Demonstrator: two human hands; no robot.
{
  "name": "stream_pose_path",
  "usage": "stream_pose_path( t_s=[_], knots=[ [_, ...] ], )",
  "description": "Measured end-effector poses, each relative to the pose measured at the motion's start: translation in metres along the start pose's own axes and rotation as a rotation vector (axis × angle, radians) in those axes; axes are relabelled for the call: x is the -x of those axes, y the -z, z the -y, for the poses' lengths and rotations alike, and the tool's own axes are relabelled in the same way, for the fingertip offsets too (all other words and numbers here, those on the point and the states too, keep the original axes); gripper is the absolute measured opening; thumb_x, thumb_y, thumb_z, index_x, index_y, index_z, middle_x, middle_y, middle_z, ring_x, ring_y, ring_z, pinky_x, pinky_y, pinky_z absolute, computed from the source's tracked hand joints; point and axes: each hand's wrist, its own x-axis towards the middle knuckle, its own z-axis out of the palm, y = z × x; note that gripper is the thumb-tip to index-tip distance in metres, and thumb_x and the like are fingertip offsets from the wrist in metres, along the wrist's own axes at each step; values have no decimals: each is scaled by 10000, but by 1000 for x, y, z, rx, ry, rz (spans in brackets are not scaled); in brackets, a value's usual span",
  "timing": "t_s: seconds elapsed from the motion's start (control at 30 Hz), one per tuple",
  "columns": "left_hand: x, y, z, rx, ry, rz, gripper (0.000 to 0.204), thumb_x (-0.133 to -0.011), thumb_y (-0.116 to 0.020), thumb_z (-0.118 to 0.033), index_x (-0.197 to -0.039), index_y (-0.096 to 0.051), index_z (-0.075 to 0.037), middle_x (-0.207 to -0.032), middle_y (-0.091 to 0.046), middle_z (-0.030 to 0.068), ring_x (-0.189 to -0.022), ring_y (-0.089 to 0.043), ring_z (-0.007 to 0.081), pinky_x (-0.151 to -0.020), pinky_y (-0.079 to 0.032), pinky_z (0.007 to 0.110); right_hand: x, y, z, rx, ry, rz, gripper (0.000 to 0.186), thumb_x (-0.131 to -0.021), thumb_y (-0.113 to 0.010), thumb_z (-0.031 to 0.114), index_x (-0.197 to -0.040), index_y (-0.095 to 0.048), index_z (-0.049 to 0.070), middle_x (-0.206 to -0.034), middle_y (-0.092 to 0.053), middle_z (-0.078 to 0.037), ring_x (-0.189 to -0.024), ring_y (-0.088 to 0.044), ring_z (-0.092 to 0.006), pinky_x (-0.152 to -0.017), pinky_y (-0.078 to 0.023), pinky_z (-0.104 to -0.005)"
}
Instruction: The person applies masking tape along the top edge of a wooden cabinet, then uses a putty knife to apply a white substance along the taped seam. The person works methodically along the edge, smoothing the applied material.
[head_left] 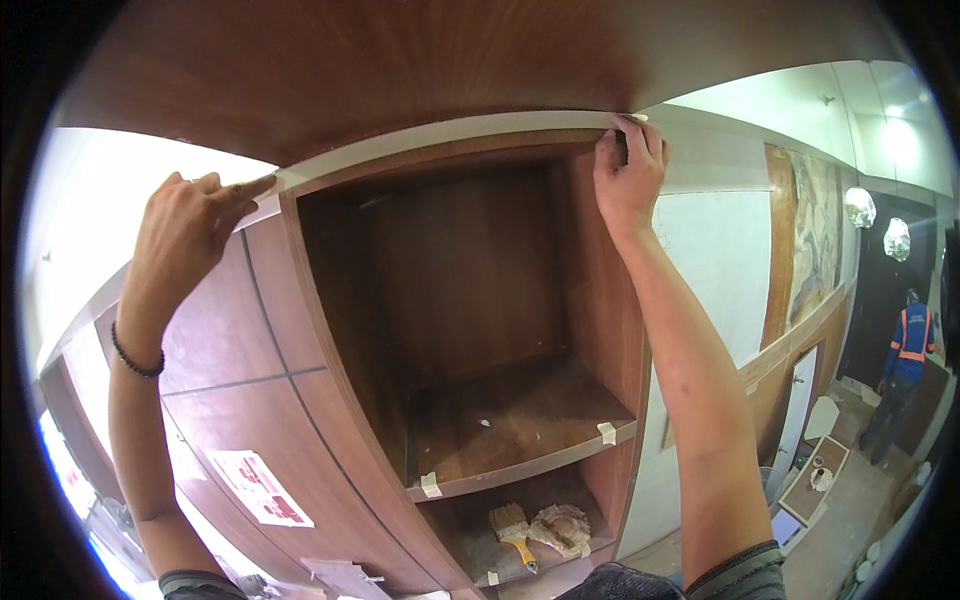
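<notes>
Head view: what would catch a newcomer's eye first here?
First, the left hand and right hand, raised at either end of a pale strip above the dark open cabinet. Next, a yellow-handled paintbrush on the lower shelf. At far right, a person in an orange-banded vest stands in the background.

Both arms [700, 390] up, right fingers [655, 143] curled
</notes>
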Motion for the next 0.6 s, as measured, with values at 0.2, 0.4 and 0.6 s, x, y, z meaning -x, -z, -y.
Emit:
stream_pose_path(
  t_s=[0.2, 0.4, 0.6],
  knots=[
    [-3, -36, -1, -84, -12, -14, 329, -976, -709, -184, -1286, -769, -277, -677, -569, 35, -623, -393, 163, -666, -390, 327, 1, 2, 1, -31, -17, 7, 245, -911, -675, 71, -1154, -704, 78, -1178, -656, -127, -1102, -548, -385, -972, -483, -483],
    [-3, -36, -4, -116, -17, -35, 328, -971, -714, -183, -1281, -770, -273, -683, -586, 37, -620, -422, 153, -659, -397, 326, 0, 4, 2, -5, -17, 28, 266, -905, -681, 62, -1169, -700, 80, -1143, -650, -131, -1088, -544, -387, -957, -484, -487],
    [5, -22, -15, -76, -39, -53, 315, -981, -703, -198, -1283, -767, -260, -707, -610, 41, -623, -426, 151, -662, -394, 326, 0, 3, 3, 6, -31, 36, 288, -899, -686, 70, -1187, -684, 73, -1142, -643, -142, -1080, -539, -391, -952, -480, -493]
  ],
)
